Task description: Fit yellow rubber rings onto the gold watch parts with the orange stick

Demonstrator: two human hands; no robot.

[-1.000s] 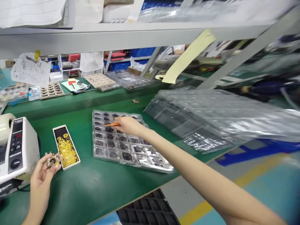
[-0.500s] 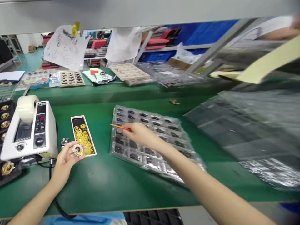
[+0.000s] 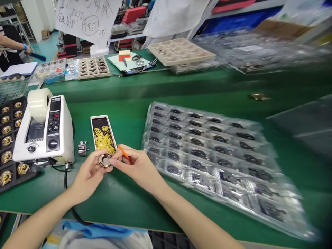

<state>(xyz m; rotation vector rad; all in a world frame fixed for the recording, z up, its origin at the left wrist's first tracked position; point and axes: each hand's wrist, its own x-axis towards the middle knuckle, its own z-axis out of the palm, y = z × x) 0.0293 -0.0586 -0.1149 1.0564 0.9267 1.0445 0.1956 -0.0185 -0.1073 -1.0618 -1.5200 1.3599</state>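
Observation:
My left hand (image 3: 90, 174) is closed round the edge of a round metal watch case (image 3: 105, 160), which sits above the green bench in front of a white box. My right hand (image 3: 138, 167) grips a slim orange pointed tool (image 3: 125, 154), tilted up to the left. Its thumb and fingertips meet the right edge of the watch case. The white box (image 3: 114, 139) holds many yellow ring-shaped parts (image 3: 103, 137). A small metal tally counter (image 3: 82, 148) stands left of it. To the right lies a clear plastic tray (image 3: 181, 180) with black parts in its pockets.
On the left are a white tape dispenser (image 3: 63, 128) and a black tray (image 3: 13, 162) of gold-coloured cases. Along the back lie a beige compartment tray (image 3: 90, 73), papers (image 3: 121, 64) and a larger beige tray (image 3: 178, 52). A person's arm (image 3: 11, 43) shows far left.
My right hand has moved left and down from over the clear tray to the watch case, with the orange tool still in it. The view has shifted and tilted down.

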